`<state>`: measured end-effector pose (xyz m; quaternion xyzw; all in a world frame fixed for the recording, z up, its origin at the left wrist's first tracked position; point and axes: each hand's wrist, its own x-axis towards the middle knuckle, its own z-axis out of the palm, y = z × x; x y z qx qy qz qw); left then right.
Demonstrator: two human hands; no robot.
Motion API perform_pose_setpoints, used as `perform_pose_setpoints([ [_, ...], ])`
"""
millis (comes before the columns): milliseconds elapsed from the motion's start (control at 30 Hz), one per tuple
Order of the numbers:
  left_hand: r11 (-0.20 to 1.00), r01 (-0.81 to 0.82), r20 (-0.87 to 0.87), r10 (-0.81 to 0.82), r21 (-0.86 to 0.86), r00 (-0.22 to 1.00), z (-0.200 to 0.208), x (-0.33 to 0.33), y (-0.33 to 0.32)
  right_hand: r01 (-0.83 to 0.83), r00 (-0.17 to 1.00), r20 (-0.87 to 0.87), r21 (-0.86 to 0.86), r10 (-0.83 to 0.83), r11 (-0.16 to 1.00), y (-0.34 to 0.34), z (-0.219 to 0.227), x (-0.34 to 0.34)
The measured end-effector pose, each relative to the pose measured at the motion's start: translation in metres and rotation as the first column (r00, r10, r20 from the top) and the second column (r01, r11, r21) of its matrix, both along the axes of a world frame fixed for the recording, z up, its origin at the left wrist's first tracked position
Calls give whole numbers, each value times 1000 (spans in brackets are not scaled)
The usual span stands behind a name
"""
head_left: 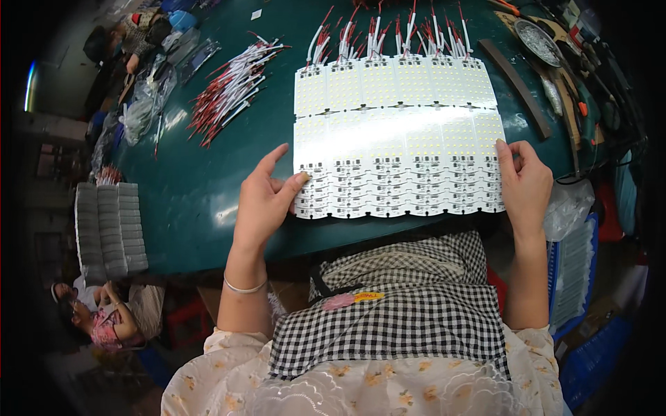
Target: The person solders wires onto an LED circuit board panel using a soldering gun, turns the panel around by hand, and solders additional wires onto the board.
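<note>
Overlapping rows of white LED circuit boards (395, 139) lie on the green table in front of me. Red and white wires (374, 38) stick out from their far edge. At the near left corner, my left hand (267, 194) rests its thumb on the boards' edge, its index finger stretched out and apart. Its other fingers are partly hidden. On the opposite side my right hand (524, 180) pinches the right edge of the boards, thumb against the rim and fingers curled. A loose pile of red and white wires (232, 90) lies beyond my left hand.
Grey stacked pieces (111, 232) stand at the table's left end. A dark strip (515, 87) and a round metal dish (538, 41) are at the right, among tools. Plastic bags (142, 111) lie far left. A blue crate (576, 270) stands right, below the table; another person (107, 322) sits left.
</note>
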<state>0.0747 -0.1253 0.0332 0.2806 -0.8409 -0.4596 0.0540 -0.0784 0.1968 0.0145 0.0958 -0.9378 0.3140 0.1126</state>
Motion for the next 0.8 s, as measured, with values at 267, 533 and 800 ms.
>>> perform_pose_setpoints([
  [267, 863, 48, -63, -19, 504, 998, 1, 4, -7, 41, 998, 47, -43, -39, 998, 8, -5, -7],
  [533, 839, 138, -265, 8, 526, 964, 19, -13, -8, 1, 997, 68, -429, 31, 903, 4, -13, -26],
  [800, 959, 87, -127, -54, 268, 990, -20, -36, -18, 6, 999, -31, -127, -10, 992, -10, -16, -35],
])
